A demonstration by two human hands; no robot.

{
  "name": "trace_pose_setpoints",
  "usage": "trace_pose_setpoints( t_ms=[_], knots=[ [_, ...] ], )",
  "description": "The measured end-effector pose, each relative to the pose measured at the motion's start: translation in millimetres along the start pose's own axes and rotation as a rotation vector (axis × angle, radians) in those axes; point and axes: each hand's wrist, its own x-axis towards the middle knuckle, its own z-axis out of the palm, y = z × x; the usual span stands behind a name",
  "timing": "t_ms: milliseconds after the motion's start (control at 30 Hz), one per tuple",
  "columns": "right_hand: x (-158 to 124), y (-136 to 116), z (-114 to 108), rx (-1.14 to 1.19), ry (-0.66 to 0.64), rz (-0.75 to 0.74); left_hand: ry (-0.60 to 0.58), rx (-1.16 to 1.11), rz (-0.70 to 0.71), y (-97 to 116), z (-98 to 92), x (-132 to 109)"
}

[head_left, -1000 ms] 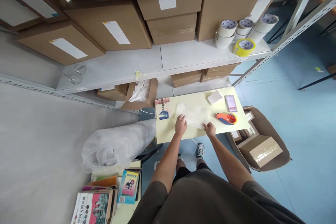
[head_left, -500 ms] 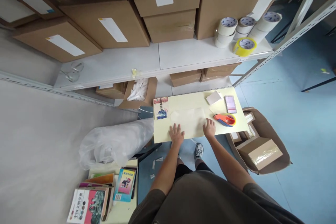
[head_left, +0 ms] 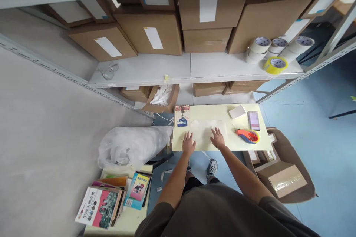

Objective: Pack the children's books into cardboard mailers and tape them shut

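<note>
A pale translucent sheet [head_left: 204, 129] lies flat on the light yellow tabletop [head_left: 236, 144]. My left hand [head_left: 188, 143] rests with fingers spread at the sheet's left front edge. On the sheet's right part lies my right hand [head_left: 217, 138], fingers apart and holding nothing. A small book [head_left: 182, 116] is at the table's back left corner. Towards the right are an orange and blue tape dispenser [head_left: 247, 136], a white card stack [head_left: 237, 112] and a phone-like item with a blurred face [head_left: 253, 120].
Behind the table, a shelf [head_left: 155, 67] carries cardboard boxes [head_left: 151, 33] and tape rolls [head_left: 275, 65]. Bubble wrap [head_left: 133, 144] bulges at the left, above stacked books [head_left: 100, 207]. A large open carton [head_left: 297, 155] with boxes stands at the right.
The view has shifted, so the shelf sits lower and further right. My right hand has moved inward from the sheet's right edge, and its fingers have spread.
</note>
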Motion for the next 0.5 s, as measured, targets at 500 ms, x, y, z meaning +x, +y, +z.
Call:
trace_pose_setpoints(
  t_ms=[500],
  knots=[
    [81,-186,41,-0.038,-0.284,-0.187,0.121,-0.362,-0.080,-99,-102.8,83]
  ],
)
